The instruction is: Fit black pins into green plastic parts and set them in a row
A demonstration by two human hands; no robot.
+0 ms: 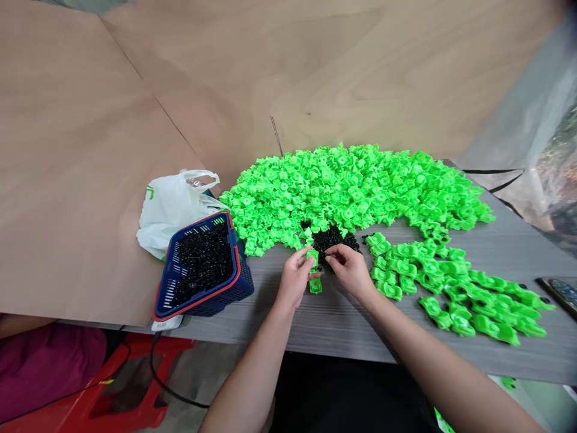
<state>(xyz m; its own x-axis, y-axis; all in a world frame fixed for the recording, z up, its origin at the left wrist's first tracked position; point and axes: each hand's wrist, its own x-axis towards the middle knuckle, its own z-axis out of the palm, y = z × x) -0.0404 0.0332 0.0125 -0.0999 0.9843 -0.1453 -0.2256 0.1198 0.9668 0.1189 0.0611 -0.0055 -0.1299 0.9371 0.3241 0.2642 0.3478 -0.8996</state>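
Note:
My left hand (294, 278) is closed on a bright green plastic toy car body (315, 284), held lengthwise with its hollow side up over the table. Just to the right, my right hand (348, 268) has thumb and forefinger pinched together at the edge of a small heap of black parts (336, 239). Whatever sits between those fingertips is too small to make out. Behind both hands spreads a large heap of the same green pieces (356, 186). More green pieces (419, 264) lie in rough rows to the right, some with black parts fitted.
A blue basket with a red rim (238, 264), full of black parts, stands at the table's left edge. Behind it is a white plastic bag (174, 207). A phone-like object (561, 293) lies far right. Someone's sleeve (49, 367) and a red stool (130, 385) show lower left.

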